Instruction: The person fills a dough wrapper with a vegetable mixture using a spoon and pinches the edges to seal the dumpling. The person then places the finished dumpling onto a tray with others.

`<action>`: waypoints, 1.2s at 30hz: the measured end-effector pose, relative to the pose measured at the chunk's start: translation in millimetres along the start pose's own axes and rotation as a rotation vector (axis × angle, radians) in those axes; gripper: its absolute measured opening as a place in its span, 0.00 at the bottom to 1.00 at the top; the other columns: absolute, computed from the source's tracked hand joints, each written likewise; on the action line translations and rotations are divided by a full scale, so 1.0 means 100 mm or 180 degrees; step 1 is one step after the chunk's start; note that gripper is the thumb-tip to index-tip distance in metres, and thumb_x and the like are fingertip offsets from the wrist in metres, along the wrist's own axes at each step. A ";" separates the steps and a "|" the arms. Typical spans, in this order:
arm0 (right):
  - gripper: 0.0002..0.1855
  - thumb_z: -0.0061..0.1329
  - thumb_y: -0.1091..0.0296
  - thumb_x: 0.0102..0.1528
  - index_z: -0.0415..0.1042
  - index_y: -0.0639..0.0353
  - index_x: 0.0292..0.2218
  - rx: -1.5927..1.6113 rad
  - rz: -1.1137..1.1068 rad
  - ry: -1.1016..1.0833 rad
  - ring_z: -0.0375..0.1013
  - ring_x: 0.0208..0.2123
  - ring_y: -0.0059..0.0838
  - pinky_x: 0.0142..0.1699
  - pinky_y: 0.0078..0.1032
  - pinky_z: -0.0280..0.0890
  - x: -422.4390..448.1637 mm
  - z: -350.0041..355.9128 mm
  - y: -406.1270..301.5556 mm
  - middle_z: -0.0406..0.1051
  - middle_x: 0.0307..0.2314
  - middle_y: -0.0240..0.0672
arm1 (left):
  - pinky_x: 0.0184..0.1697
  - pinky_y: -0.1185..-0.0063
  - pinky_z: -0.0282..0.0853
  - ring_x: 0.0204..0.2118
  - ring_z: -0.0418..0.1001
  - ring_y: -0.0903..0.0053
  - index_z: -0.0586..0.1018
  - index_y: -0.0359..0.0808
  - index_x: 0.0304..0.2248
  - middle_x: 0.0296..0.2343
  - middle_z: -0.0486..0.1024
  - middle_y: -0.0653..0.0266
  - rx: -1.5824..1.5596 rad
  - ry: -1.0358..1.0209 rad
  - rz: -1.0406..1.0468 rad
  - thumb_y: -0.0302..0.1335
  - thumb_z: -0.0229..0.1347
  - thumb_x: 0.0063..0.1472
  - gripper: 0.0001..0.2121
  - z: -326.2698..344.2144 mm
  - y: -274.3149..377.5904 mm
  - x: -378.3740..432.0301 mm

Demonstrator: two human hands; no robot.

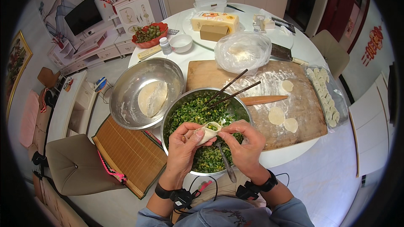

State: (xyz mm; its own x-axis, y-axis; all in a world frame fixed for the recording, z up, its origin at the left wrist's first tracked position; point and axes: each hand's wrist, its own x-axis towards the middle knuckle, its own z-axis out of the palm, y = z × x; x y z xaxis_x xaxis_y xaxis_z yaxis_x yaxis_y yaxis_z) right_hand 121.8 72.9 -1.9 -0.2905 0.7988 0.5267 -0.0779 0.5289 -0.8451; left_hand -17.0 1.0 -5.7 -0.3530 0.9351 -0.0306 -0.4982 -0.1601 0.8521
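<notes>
Both hands hold a partly folded dumpling point(207, 136) above a steel bowl of chopped green filling point(186, 108). My left hand point(184, 146) cradles the wrapper from below and the side. My right hand point(244, 143) pinches its right edge between thumb and finger. Green and yellow filling shows through the gap at the top. A spoon point(225, 160) leans in the bowl, its handle over the near rim. Two dark chopsticks point(236, 94) stick out over the far right rim. Beyond my right hand, round dough wrappers point(276, 115) lie on a floured wooden board point(303, 107).
A tapered rolling pin point(265, 100) lies beside the bowl. A steel basin point(126, 78) with dough point(151, 99) stands at left. Finished dumplings point(325, 96) line a tray at right. Behind the board are a plastic bag point(243, 50) and a cleaver point(281, 52).
</notes>
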 end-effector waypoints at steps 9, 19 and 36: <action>0.12 0.55 0.81 0.45 0.73 0.67 0.34 0.0153 0.0242 -0.0185 0.72 0.27 0.23 0.32 0.19 0.66 0.01 -0.05 -0.01 0.73 0.26 0.38 | 0.36 0.78 0.75 0.33 0.76 0.69 0.69 0.28 0.36 0.34 0.74 0.50 -0.0097 0.0116 0.0068 0.24 0.51 0.60 0.08 0.00 0.00 0.01; 0.06 0.54 0.79 0.46 0.71 0.67 0.28 -0.0364 -0.0067 -0.0514 0.72 0.25 0.31 0.29 0.23 0.65 0.02 -0.08 0.02 0.71 0.24 0.40 | 0.36 0.78 0.75 0.33 0.76 0.68 0.69 0.29 0.36 0.34 0.74 0.50 -0.0088 0.0088 -0.0013 0.25 0.52 0.60 0.08 0.00 0.00 0.00; 0.13 0.57 0.79 0.43 0.74 0.67 0.34 -0.0374 -0.0306 -0.0426 0.71 0.27 0.31 0.32 0.23 0.65 0.05 -0.08 -0.01 0.71 0.26 0.38 | 0.39 0.79 0.74 0.34 0.76 0.72 0.70 0.28 0.36 0.34 0.74 0.53 0.0074 -0.0017 0.0049 0.22 0.52 0.59 0.07 0.00 -0.02 -0.01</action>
State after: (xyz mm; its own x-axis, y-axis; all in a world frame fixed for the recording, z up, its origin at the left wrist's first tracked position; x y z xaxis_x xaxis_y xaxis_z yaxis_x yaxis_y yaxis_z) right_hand 127.9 78.0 2.4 -0.4119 0.7019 0.5811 -0.0018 0.6370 -0.7708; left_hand -15.5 0.4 -6.8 -0.3563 0.9342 -0.0147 -0.4742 -0.1672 0.8644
